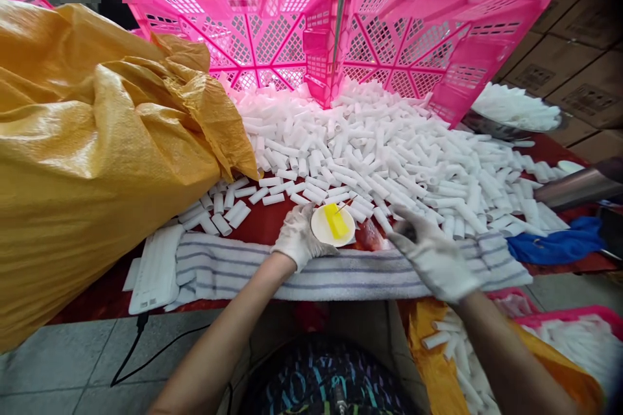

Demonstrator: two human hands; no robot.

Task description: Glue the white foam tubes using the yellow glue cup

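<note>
My left hand (298, 238), in a white glove, holds the edge of a small white round dish (327, 228) with a yellow block (335, 220) in it and a thin stick poking out. My right hand (434, 257), also gloved, hovers just right of the dish over the striped towel (243, 266); its fingers are loosely curled and blurred, and I cannot tell whether they pinch anything. A big heap of short white tubes (389, 149) covers the red table behind both hands.
A bulging yellow woven sack (87, 155) fills the left. Two pink lattice crates (253, 32) (428, 39) stand tipped up at the back. A blue cloth (559, 243) and a metal cylinder (569, 189) lie right. A yellow sack with tubes (448, 350) sits below the table edge.
</note>
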